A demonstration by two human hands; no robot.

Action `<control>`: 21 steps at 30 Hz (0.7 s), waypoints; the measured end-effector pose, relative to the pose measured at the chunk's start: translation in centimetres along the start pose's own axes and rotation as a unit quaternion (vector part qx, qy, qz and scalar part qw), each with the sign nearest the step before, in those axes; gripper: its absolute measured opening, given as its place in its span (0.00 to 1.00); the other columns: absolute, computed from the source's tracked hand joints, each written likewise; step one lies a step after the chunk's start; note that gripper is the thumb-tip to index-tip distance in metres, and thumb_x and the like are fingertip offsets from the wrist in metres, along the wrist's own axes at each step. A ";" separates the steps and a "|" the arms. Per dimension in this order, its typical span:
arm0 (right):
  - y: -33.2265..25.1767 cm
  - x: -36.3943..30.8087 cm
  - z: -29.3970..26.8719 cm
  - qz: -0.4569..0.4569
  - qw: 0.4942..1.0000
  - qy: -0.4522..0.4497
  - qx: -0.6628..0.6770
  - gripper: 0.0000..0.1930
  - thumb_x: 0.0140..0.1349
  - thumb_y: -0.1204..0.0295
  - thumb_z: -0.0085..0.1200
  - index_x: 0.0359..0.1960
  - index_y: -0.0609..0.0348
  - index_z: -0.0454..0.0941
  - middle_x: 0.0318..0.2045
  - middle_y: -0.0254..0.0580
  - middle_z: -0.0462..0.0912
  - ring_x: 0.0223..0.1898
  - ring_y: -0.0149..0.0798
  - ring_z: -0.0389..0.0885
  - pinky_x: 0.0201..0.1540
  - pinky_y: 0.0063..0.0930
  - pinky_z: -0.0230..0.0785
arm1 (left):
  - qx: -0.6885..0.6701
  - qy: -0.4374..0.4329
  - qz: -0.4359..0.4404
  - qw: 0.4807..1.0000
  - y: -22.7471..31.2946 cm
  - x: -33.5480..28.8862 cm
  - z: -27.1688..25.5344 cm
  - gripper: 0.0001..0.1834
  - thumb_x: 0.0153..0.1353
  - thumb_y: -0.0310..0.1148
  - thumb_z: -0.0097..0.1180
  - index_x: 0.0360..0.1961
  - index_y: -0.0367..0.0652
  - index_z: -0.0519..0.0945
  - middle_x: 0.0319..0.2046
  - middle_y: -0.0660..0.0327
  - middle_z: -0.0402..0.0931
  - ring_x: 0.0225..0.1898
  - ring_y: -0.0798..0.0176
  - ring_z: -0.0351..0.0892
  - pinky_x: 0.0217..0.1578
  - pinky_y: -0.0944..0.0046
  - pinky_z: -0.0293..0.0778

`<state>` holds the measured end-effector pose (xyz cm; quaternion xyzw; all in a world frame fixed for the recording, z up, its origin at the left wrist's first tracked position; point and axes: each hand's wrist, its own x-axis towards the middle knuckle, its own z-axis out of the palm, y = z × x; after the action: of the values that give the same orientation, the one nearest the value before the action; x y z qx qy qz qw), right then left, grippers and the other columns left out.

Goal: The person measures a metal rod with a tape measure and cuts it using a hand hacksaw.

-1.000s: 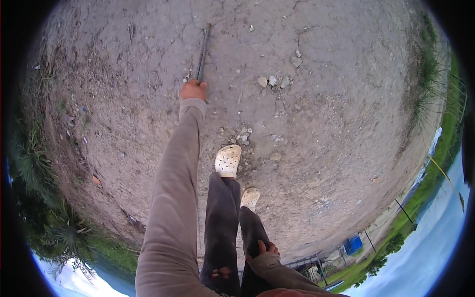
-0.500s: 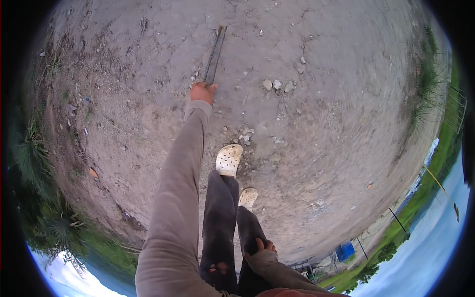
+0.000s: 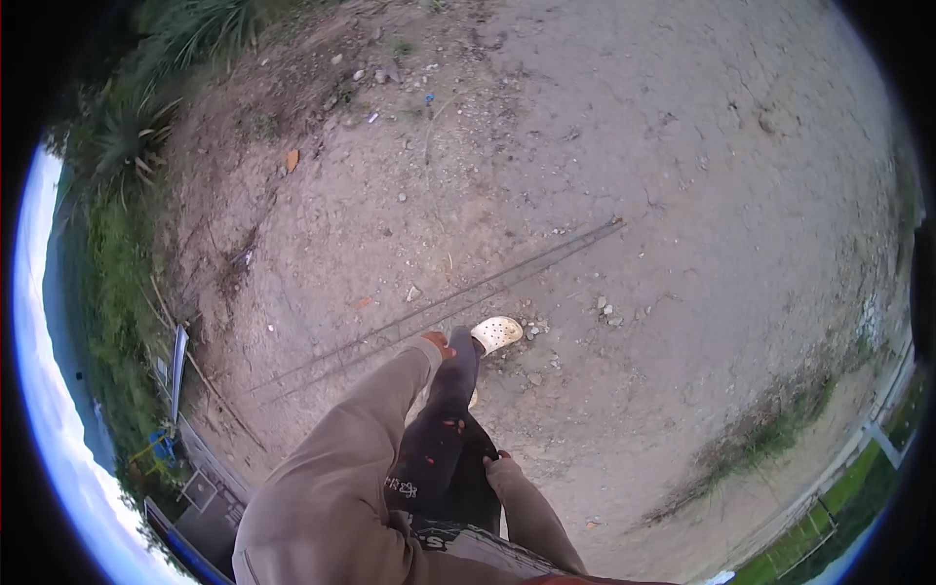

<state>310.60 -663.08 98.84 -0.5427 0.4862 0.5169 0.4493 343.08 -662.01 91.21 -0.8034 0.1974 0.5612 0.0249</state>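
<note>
Two long, thin steel reinforcing bars lie close together on the bare dirt, running from the lower left up to the right. My left hand is at my left knee, just on the near side of the bars and apart from them. Its fingers look loosely spread, with nothing visible in them. At my right thigh, my right hand pinches the cloth of my dark trousers. A white clog on one foot stands close to the near side of the bars. My other foot is mostly hidden behind my leg.
Small stones are scattered beyond the clog. An orange fragment lies farther off at the left, near spiky plants. A grass strip grows at the right. Frames and boards stand at the lower left.
My left hand has drawn back from over the bars to my knee. The view has swung left, so the bars now cross it slantwise. My right hand stays at the trousers.
</note>
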 end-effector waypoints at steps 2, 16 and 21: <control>4.5 -0.2 -3.0 -0.070 0.988 0.133 -0.036 0.23 0.57 0.54 0.45 0.50 0.54 0.65 0.30 0.50 0.76 0.40 0.52 0.75 0.43 0.44 0.66 | 0.027 -0.010 -0.014 0.999 -7.4 -6.5 0.8 0.25 0.50 0.50 0.51 0.41 0.40 0.75 0.46 0.48 0.70 0.47 0.49 0.70 0.47 0.55 0.66; 5.9 -1.7 -18.4 -0.007 0.977 0.195 0.082 0.08 0.60 0.66 0.36 0.34 0.51 0.68 0.23 0.38 0.71 0.17 0.36 0.68 0.17 0.30 0.59 | -0.437 0.005 -0.421 0.795 -27.5 -50.9 45.3 0.32 0.51 0.59 0.44 0.42 0.40 0.76 0.47 0.49 0.70 0.52 0.52 0.67 0.52 0.59 0.61; -10.4 -1.8 -10.7 -0.131 0.973 0.187 0.033 0.10 0.57 0.66 0.37 0.28 0.57 0.68 0.14 0.41 0.68 0.12 0.39 0.66 0.13 0.34 0.61 | -0.799 0.039 -0.372 0.470 -20.7 -49.5 59.0 0.25 0.59 0.45 0.44 0.50 0.35 0.66 0.47 0.49 0.69 0.39 0.55 0.76 0.32 0.55 0.75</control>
<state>322.30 -672.29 101.14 -0.6735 0.5028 0.3268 0.4322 283.14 -613.24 110.82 -0.4928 -0.6539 0.3811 -0.4294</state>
